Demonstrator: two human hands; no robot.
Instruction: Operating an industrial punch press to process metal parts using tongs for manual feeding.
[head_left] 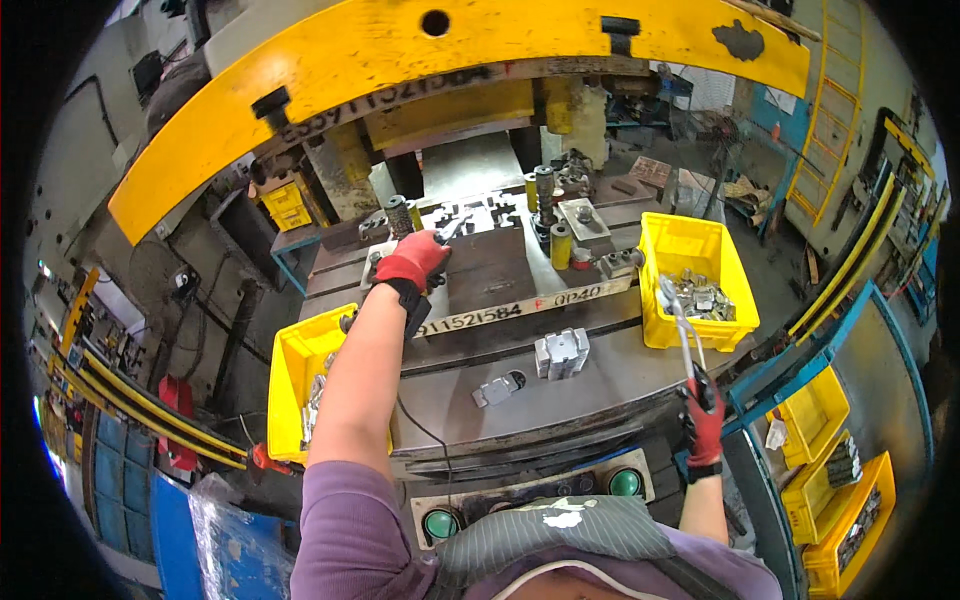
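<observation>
My left hand (412, 262), in a red and black glove, reaches to the left front of the press die (488, 262). Its fingers are curled closed, and a small silvery piece shows just past them; what they grip is unclear. Low on the right, my right hand (703, 412), gloved alike, is wrapped round the handles of long metal tongs (686, 335). The jaws of the tongs reach up over the near left side of the right yellow bin (655, 325), which holds small metal parts (705, 298). Whether the jaws grip a part cannot be told.
On the press bed lie a stack of metal parts (562, 353) and a single flat part (499, 388). A left yellow bin (285, 385) holds more parts. Guide posts (545, 200) flank the die; the yellow press beam (480, 45) hangs above. Green buttons (626, 483) line the front.
</observation>
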